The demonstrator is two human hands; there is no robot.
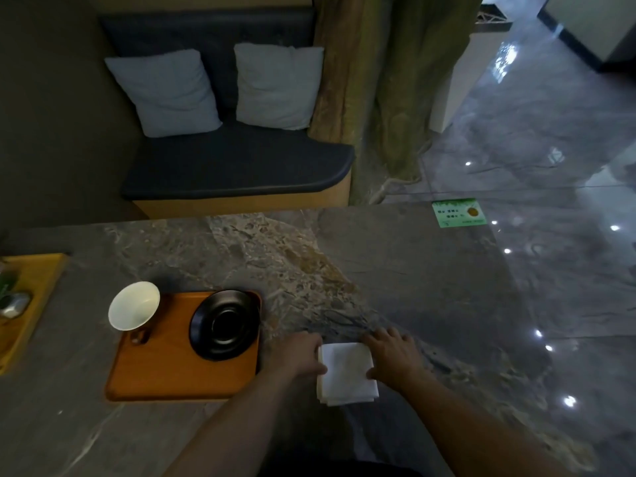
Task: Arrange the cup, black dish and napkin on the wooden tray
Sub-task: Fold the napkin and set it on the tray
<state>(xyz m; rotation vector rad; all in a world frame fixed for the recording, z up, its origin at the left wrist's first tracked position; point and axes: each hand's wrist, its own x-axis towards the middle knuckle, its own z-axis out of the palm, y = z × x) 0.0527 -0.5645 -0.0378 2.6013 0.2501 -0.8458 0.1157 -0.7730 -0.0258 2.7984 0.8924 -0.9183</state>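
A wooden tray (pixel 165 380) lies on the stone table at the lower left. A white cup (pixel 133 310) stands on a small brown base at the tray's far left corner. A round black dish (pixel 225 324) rests on the tray's far right part. A folded white napkin (pixel 347 372) lies on the table just right of the tray. My left hand (pixel 296 352) holds the napkin's left edge and my right hand (pixel 394 352) its right edge, fingers pressed on it.
A second, lighter tray (pixel 32 294) with a metal object and some greenery sits at the table's left edge. A green card (pixel 459 212) lies at the far right corner. Beyond the table stands a bench with two cushions; glossy floor lies to the right.
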